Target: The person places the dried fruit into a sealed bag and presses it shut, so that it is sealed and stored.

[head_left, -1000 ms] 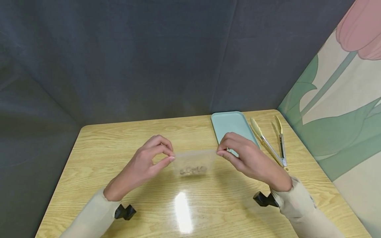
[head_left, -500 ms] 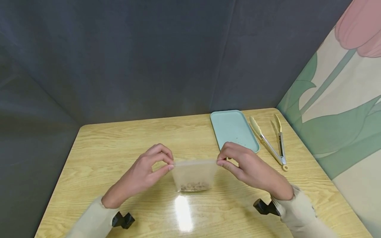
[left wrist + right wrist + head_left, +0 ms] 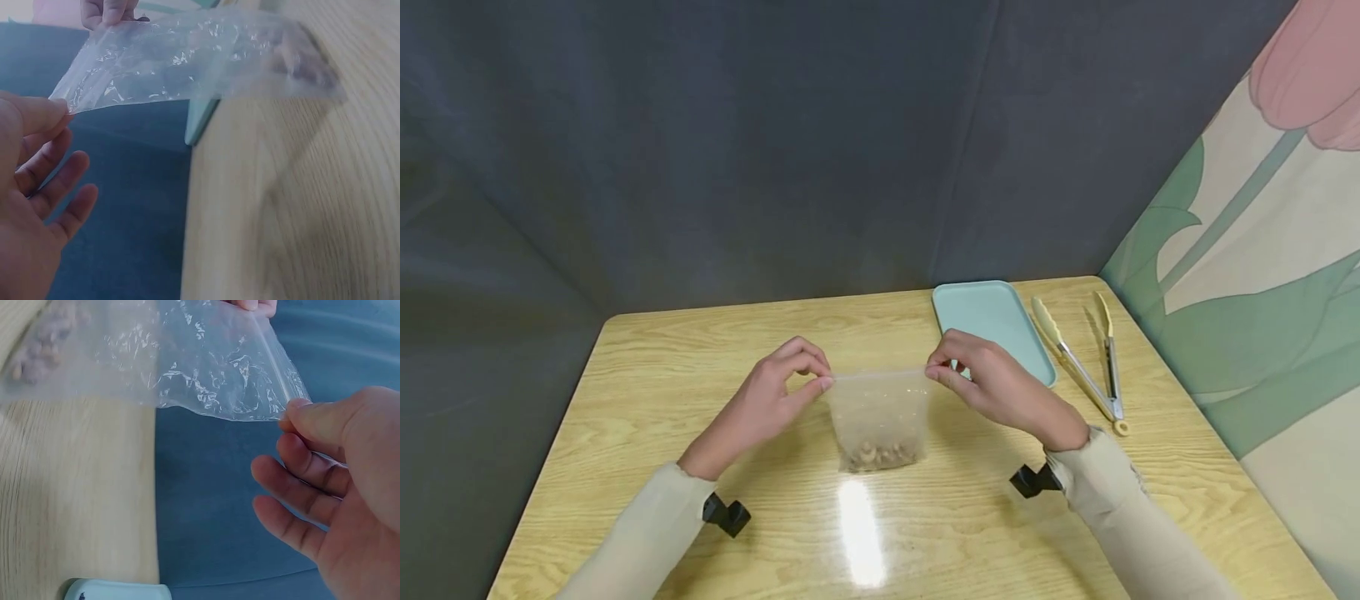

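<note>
A clear zip bag (image 3: 880, 412) hangs upright between both hands in the head view, small brownish pieces (image 3: 880, 454) gathered along its bottom. My left hand (image 3: 771, 392) pinches its top left corner between thumb and forefinger. The top right corner is pinched the same way by my right hand (image 3: 996, 387). In the left wrist view the bag (image 3: 175, 59) stretches from the left thumb toward the wood table, its contents blurred at the far end. The right wrist view shows the zip strip running along the bag's (image 3: 206, 369) top edge, with the other fingers loosely bent below.
A light blue tray (image 3: 985, 312) lies at the back of the wooden table (image 3: 700, 358), partly behind the right hand. Tongs (image 3: 1078, 367) with cream tips lie spread to its right. A dark curtain (image 3: 775, 150) hangs behind, and a tulip-print cloth (image 3: 1262, 275) borders the right.
The bag first swung lower and toward the body, then rose a little with both hands. The right hand has moved left, closer to the left one. Both pinches have stayed on the bag.
</note>
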`<action>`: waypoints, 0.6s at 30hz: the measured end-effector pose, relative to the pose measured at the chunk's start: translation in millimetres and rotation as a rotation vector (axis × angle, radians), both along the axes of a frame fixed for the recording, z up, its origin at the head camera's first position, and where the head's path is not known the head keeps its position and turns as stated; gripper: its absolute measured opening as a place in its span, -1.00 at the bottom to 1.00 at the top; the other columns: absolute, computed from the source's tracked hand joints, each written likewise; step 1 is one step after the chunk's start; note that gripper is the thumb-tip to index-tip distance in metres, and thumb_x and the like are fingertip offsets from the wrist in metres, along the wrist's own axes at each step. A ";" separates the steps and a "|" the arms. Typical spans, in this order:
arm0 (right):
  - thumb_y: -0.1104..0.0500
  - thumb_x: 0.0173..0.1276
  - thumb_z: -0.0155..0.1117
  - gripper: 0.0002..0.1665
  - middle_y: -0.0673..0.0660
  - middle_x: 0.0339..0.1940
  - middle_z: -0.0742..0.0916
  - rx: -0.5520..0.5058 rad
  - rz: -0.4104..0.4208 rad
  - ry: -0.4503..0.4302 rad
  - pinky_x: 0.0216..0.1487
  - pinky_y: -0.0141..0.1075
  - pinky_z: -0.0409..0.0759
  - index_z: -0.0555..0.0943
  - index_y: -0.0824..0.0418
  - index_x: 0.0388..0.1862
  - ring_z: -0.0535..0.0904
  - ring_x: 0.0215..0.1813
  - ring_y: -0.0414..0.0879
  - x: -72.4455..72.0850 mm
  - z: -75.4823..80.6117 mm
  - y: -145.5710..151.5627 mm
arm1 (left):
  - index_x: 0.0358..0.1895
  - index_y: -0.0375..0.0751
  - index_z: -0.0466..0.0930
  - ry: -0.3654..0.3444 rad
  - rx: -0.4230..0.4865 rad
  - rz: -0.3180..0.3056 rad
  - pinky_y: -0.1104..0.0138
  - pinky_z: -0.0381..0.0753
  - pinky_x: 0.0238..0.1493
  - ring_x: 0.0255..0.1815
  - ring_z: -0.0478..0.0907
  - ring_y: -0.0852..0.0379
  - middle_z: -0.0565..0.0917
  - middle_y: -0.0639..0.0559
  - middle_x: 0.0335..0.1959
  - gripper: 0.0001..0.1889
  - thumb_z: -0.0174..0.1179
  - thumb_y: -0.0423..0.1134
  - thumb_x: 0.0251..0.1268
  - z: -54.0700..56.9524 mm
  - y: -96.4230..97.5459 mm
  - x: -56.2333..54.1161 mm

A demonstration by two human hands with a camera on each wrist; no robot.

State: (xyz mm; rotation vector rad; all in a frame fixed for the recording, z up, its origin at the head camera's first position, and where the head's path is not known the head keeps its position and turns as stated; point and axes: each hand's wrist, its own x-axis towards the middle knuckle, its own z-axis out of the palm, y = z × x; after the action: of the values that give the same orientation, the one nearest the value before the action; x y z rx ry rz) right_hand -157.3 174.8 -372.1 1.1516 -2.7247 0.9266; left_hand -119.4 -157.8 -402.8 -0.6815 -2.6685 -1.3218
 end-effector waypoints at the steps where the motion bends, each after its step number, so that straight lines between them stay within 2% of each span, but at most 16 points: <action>1: 0.18 0.58 0.35 -0.95 -0.13 -0.20 0.71 0.005 -0.005 0.002 -0.06 -0.23 0.67 0.73 0.07 -0.14 0.60 -0.14 -0.29 -4.8 -2.0 -1.6 | -0.17 -0.07 0.75 -0.001 -0.001 0.006 0.09 0.65 0.22 0.09 0.61 0.15 0.65 0.16 0.03 -0.92 0.30 -0.22 0.56 -2.2 -0.5 -4.2; 6: 0.17 0.60 0.32 -0.93 -0.07 -0.18 0.75 0.037 -0.038 0.000 -0.09 -0.23 0.64 0.74 0.08 -0.12 0.61 -0.15 -0.24 -24.9 -15.4 -7.3 | -0.14 -0.08 0.75 -0.013 -0.005 0.021 0.03 0.64 0.24 0.09 0.62 0.11 0.67 0.09 0.05 -0.90 0.27 -0.21 0.59 -13.9 -1.4 -23.9; 11: 0.15 0.63 0.29 -0.88 -0.02 -0.16 0.76 0.041 -0.068 -0.038 -0.10 -0.22 0.62 0.75 0.10 -0.11 0.63 -0.15 -0.19 -42.6 -29.4 -12.0 | -0.15 -0.07 0.74 -0.042 -0.017 0.038 0.04 0.63 0.25 0.11 0.62 0.08 0.67 0.05 0.06 -0.89 0.26 -0.19 0.61 -26.1 -1.7 -42.7; 18: 0.11 0.65 0.26 -0.79 0.01 -0.13 0.76 0.087 -0.082 -0.082 0.10 -0.13 0.69 0.78 0.18 -0.08 0.71 -0.02 -0.11 -65.6 -48.3 -19.4 | -0.13 -0.11 0.75 -0.077 -0.064 0.069 0.02 0.64 0.28 0.15 0.64 0.00 0.67 0.00 0.07 -0.88 0.27 -0.19 0.60 -42.4 -2.6 -64.6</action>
State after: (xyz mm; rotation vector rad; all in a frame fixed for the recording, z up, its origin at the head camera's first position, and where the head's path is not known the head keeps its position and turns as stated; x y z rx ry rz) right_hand -222.9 155.4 -420.4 1.0276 -2.8806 0.8719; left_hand -184.1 -160.3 -445.3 -0.5510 -2.7782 -1.2757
